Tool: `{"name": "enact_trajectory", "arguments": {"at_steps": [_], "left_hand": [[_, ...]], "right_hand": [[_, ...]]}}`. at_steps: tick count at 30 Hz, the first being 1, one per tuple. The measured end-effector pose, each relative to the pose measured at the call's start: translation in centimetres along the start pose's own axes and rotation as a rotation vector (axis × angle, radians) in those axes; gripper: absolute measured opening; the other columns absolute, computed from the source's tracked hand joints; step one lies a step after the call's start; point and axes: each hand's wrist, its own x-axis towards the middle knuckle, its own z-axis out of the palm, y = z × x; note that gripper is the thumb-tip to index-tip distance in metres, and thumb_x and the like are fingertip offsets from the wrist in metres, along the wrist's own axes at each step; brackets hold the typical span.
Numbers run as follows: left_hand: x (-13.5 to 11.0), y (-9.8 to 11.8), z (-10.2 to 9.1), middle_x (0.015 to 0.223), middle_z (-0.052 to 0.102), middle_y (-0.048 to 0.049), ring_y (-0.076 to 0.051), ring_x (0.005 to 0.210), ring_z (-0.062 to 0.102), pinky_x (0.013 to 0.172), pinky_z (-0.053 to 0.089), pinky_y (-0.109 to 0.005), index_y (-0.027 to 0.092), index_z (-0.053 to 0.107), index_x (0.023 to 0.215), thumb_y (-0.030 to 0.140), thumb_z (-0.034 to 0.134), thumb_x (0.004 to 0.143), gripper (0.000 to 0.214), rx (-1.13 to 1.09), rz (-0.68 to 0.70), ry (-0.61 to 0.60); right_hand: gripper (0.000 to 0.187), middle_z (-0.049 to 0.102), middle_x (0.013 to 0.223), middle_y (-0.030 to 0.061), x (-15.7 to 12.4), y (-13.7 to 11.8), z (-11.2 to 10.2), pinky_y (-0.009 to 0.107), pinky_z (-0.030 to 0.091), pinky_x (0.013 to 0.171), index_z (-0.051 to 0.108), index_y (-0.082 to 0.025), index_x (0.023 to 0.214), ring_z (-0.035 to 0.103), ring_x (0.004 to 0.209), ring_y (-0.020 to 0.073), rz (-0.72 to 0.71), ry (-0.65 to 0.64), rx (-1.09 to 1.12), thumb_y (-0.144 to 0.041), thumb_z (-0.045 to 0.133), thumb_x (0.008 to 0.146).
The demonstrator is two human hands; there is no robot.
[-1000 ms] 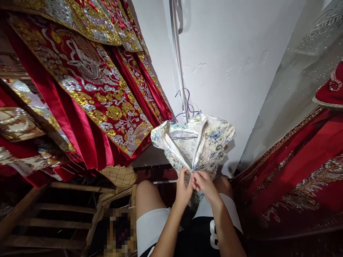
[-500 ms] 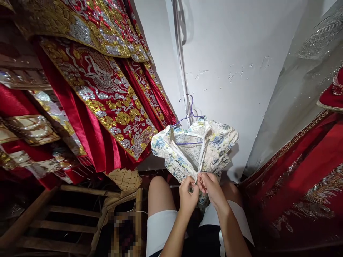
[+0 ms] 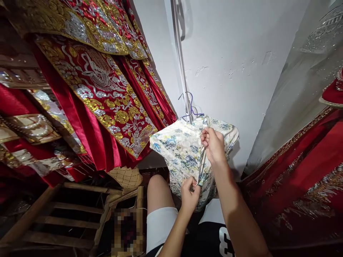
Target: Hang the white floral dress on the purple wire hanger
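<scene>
1. We have the floral shirt [image 3: 183, 146] before us on 1 purple hanger [image 3: 191, 111].
2. Our left hand [image 3: 189, 195] pinches its front low; our right hand [image 3: 215, 144] pinches higher, near the neck.
3. Leftward hangs red embroidered clothing [image 3: 118, 103].

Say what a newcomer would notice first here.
Probably the red cloth at upper left, thick with gold and silver embroidery. Next, the pale floral garment on a purple hanger at centre, the left hand holding it low, the right hand higher up. More red fabric hangs at right.
</scene>
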Motion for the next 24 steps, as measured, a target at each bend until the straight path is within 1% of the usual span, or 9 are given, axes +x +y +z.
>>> {"name": "enact_trajectory", "arguments": {"at_steps": [5,9,11,13,16,18,19,21,24], "left_hand": [[-0.2,-0.9,-0.4,0.069,0.054,0.0005,-0.018,0.07,0.051,0.068,0.039,-0.028,0.021,0.048,0.069,0.016,0.052,0.08,0.012,0.007,-0.014,-0.04],[1.2,0.2,-1.1,0.082,0.063,-0.0034,-0.019,0.08,0.06,0.076,0.046,-0.031,0.019,0.061,0.085,0.028,0.054,0.093,0.014,-0.07,0.027,-0.089],[2.9,1.7,-1.7,0.089,0.066,-0.0057,-0.02,0.086,0.063,0.08,0.048,-0.032,0.019,0.063,0.092,0.033,0.055,0.096,0.016,-0.116,0.07,-0.055],[5.3,3.7,-2.5,0.093,0.068,-0.0065,-0.02,0.087,0.064,0.08,0.049,-0.031,0.02,0.064,0.099,0.035,0.055,0.098,0.018,-0.155,0.128,0.009],[9.7,7.4,-3.7,0.105,0.069,-0.0082,-0.02,0.093,0.065,0.084,0.05,-0.031,0.021,0.063,0.122,0.035,0.053,0.101,0.027,-0.187,0.287,0.081],[12.3,9.7,-4.3,0.107,0.07,-0.0084,-0.019,0.092,0.065,0.085,0.051,-0.032,0.021,0.06,0.132,0.035,0.05,0.102,0.034,-0.176,0.407,0.074],[13.4,10.7,-4.5,0.106,0.07,-0.0082,-0.018,0.091,0.065,0.085,0.051,-0.032,0.021,0.062,0.129,0.035,0.05,0.103,0.032,-0.148,0.459,0.056],[14.8,12.2,-4.8,0.101,0.071,-0.0072,-0.018,0.09,0.066,0.084,0.051,-0.032,0.02,0.068,0.115,0.034,0.052,0.102,0.025,-0.062,0.538,0.028],[15.6,13.4,-5.1,0.091,0.072,-0.0056,-0.018,0.086,0.067,0.083,0.049,-0.032,0.018,0.07,0.097,0.028,0.055,0.1,0.018,0.074,0.599,0.063]], "right_hand": [[0.02,0.05,0.052,-0.0039,-0.9,0.2,-0.4,0.017,0.028,0.036,0.055,-0.019,0.067,0.045,0.043,0.0065,-0.032,-0.02,-0.081,-0.033,0.062,0.08],[0.023,0.049,0.049,-0.0046,-1.9,0.4,-0.9,0.018,0.03,0.037,0.056,-0.019,0.067,0.042,0.041,0.0066,-0.047,-0.077,-0.133,-0.036,0.063,0.081],[0.022,0.051,0.049,-0.004,-2.1,0.2,-0.9,0.019,0.03,0.038,0.057,-0.019,0.066,0.042,0.041,0.0069,-0.048,-0.114,-0.172,-0.034,0.062,0.081],[0.021,0.051,0.048,-0.0033,-2.2,0.0,-0.9,0.019,0.03,0.038,0.057,-0.019,0.065,0.042,0.04,0.0072,-0.037,-0.141,-0.211,-0.032,0.061,0.081],[0.02,0.051,0.045,-0.0031,-2.4,0.1,-0.9,0.02,0.03,0.039,0.057,-0.019,0.062,0.04,0.039,0.0076,-0.042,-0.184,-0.256,-0.029,0.058,0.08],[0.021,0.052,0.046,-0.0029,-2.5,0.1,-1.0,0.021,0.03,0.04,0.058,-0.019,0.063,0.04,0.039,0.0078,-0.059,-0.219,-0.282,-0.028,0.058,0.081],[0.021,0.052,0.046,-0.0029,-2.6,0.1,-1.0,0.021,0.03,0.041,0.058,-0.019,0.063,0.04,0.039,0.0079,-0.07,-0.227,-0.287,-0.029,0.058,0.082],[0.023,0.051,0.046,-0.003,-2.5,0.2,-1.0,0.022,0.029,0.041,0.058,-0.02,0.063,0.039,0.04,0.0082,-0.103,-0.213,-0.279,-0.03,0.057,0.083],[0.022,0.05,0.048,-0.0036,-1.6,0.7,-0.8,0.023,0.031,0.045,0.058,-0.02,0.063,0.042,0.044,0.0091,-0.179,-0.17,-0.283,-0.03,0.056,0.083]]}}
